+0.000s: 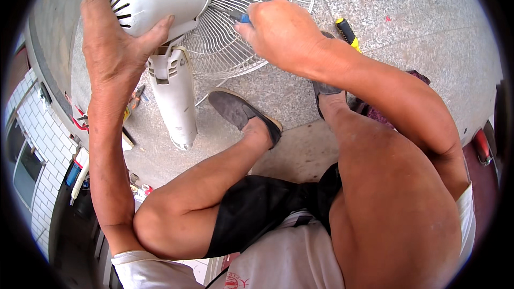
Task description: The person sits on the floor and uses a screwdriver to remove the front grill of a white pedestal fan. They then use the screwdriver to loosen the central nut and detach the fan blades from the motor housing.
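Note:
At the upper left is an electric fan, its rounded white motor housing (160,2) tilted over the ground. My left hand (115,43) is wrapped round the housing's slotted rear end, the thumb pressed along its lower side. Beyond the housing spreads the white wire fan guard (230,59). A white neck piece (174,96) hangs below, pointing toward me. Close to the guard, my right hand (284,35) is closed round a small blue-handled tool (245,18). Its dark end points at the housing; the fingers hide most of the handle, so its exact kind is unclear.
A black-and-yellow handled tool (348,33) lies on the stone floor beyond my right wrist. Left of the neck piece lie pliers (138,95) and other small tools. My grey shoes (235,109) stand close to the guard. A red-handled tool (482,147) is at the far right.

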Demonstrator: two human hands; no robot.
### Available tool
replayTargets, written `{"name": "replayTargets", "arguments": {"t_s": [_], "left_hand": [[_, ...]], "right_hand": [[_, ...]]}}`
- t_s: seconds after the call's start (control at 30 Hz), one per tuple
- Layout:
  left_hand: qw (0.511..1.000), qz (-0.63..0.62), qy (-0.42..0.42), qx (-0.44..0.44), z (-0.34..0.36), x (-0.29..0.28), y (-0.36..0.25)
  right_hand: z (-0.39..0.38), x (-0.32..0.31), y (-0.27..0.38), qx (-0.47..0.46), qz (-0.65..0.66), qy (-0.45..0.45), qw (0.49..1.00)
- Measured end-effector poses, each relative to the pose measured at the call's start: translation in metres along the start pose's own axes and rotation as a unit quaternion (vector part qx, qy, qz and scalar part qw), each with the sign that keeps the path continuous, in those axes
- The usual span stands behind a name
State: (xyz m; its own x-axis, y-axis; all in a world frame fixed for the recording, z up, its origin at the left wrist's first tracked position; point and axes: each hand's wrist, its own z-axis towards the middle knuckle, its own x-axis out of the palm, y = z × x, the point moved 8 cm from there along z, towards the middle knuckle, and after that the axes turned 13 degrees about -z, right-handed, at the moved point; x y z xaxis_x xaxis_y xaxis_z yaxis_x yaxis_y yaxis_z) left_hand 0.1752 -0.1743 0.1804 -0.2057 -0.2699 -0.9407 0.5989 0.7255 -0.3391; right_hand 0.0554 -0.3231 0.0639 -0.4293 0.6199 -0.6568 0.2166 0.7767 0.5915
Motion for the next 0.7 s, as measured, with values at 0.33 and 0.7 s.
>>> {"name": "replayTargets", "arguments": {"t_s": [0.33,0.7], "left_hand": [[0.999,0.017,-0.028,0.029,-0.001,0.000,-0.016],[1.000,0.016,-0.009,0.015,-0.002,0.000,-0.016]], "right_hand": [[0.015,-0.024,0.013,0.028,0.022,0.095,0.995],[-0.017,-0.021,0.001,0.012,-0.017,0.076,0.997]]}}
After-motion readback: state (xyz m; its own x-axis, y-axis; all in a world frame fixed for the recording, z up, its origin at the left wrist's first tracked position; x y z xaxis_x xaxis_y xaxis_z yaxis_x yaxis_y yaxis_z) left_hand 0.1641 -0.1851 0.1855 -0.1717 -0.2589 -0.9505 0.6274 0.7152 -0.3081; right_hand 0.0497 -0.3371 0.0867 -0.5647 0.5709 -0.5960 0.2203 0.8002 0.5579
